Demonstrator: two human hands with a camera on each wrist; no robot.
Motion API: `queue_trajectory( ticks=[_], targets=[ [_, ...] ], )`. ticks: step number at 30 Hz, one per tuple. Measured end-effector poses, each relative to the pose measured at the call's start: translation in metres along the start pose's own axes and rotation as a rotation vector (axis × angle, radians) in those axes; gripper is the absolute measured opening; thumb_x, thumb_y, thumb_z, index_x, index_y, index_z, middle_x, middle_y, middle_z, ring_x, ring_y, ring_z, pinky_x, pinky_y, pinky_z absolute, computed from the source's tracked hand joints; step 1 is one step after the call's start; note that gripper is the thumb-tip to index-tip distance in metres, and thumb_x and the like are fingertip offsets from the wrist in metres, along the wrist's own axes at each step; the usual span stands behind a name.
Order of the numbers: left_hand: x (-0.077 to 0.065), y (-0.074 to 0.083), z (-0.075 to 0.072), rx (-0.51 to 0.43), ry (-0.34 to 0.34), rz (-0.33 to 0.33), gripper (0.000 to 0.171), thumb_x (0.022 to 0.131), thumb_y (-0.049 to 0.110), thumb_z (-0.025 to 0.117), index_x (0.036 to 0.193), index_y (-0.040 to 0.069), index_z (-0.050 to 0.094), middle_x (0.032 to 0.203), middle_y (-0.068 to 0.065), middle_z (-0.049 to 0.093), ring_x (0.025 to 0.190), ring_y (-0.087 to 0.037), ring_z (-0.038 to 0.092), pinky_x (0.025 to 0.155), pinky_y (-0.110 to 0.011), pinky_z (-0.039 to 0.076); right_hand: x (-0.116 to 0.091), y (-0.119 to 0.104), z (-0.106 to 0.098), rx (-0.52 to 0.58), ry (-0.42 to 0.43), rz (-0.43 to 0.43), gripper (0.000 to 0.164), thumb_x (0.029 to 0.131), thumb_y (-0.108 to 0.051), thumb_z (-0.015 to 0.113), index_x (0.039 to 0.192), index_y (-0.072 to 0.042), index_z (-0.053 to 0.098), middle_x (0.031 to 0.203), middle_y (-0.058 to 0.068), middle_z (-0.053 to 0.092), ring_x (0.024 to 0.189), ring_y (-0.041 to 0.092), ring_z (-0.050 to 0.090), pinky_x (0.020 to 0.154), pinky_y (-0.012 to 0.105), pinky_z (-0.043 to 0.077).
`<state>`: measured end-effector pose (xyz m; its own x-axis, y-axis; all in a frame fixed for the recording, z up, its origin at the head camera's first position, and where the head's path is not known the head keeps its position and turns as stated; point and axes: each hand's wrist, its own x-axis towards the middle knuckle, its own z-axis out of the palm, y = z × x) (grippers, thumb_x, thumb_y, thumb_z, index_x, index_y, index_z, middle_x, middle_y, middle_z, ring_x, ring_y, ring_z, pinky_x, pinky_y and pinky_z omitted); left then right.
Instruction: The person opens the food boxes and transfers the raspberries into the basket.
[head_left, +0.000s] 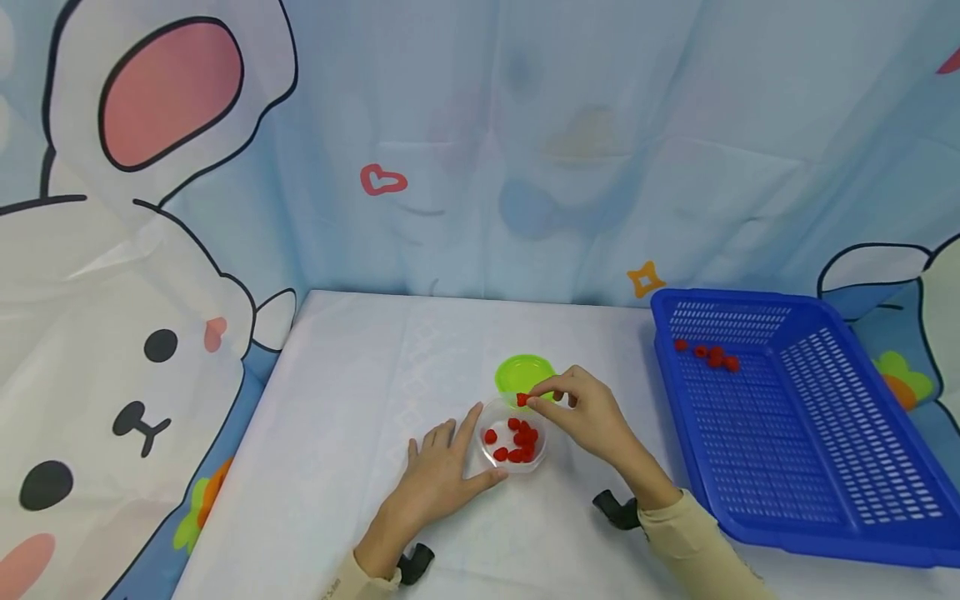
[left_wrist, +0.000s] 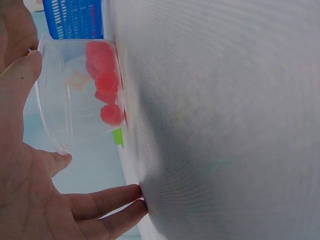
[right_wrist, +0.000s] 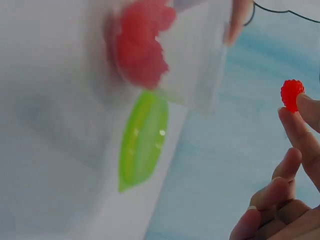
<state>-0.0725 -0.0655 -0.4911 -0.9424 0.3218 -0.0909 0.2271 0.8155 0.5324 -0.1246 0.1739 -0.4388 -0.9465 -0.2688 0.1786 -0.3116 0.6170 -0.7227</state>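
Observation:
My right hand (head_left: 583, 410) pinches a red toy raspberry (right_wrist: 291, 94) between thumb and index finger, above the far right rim of a clear plastic cup (head_left: 496, 419). Several more red raspberries (left_wrist: 106, 83) lie at the bottom of that cup, which stands upright on the table. With fingers spread, my left hand (head_left: 435, 483) touches the cup's rim at its left side, thumb on the near edge and index finger on the far one. Its other fingertips (left_wrist: 135, 191) rest on the white cloth. Just behind the cup is a round green lid (head_left: 522, 371).
A large blue plastic basket (head_left: 750, 450) stands on the right of the white-covered table (head_left: 345, 375), with several raspberries (head_left: 716, 358) near its far left corner. A printed curtain (head_left: 465, 250) hangs behind the table. Black straps (head_left: 617, 510) are at my wrists.

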Motion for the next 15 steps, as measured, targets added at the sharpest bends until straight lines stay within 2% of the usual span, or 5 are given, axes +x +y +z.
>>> queue_trajectory(
  ticks=[4, 9, 15],
  targets=[
    [0.0, 0.0, 0.0, -0.003, -0.004, -0.007, 0.097, 0.086, 0.074, 0.057, 0.161, 0.029, 0.018, 0.145, -0.022, 0.044, 0.134, -0.045, 0.039, 0.1, -0.078, 0.024, -0.001, -0.005, -0.023, -0.033, 0.007, -0.006, 0.01, 0.088, -0.017, 0.08, 0.097, -0.015, 0.079, 0.083, -0.001, 0.056, 0.079, 0.025, 0.05, 0.062, 0.032, 0.043],
    [0.001, -0.001, 0.0, -0.015, -0.01, -0.013, 0.096, 0.086, 0.074, 0.057, 0.161, 0.03, 0.017, 0.147, -0.022, 0.043, 0.135, -0.045, 0.038, 0.101, -0.078, 0.023, 0.0, -0.01, -0.062, -0.101, 0.033, -0.021, 0.009, 0.089, -0.019, 0.078, 0.098, -0.015, 0.079, 0.086, 0.001, 0.058, 0.08, 0.024, 0.049, 0.059, 0.033, 0.042],
    [0.0, 0.0, 0.0, -0.029, -0.017, -0.015, 0.097, 0.086, 0.073, 0.059, 0.161, 0.029, 0.017, 0.146, -0.022, 0.043, 0.135, -0.044, 0.038, 0.101, -0.078, 0.022, 0.001, 0.006, -0.116, -0.119, 0.022, 0.035, 0.019, 0.095, -0.03, 0.072, 0.105, -0.015, 0.078, 0.09, 0.005, 0.057, 0.075, 0.021, 0.047, 0.056, 0.032, 0.041]
  ],
)
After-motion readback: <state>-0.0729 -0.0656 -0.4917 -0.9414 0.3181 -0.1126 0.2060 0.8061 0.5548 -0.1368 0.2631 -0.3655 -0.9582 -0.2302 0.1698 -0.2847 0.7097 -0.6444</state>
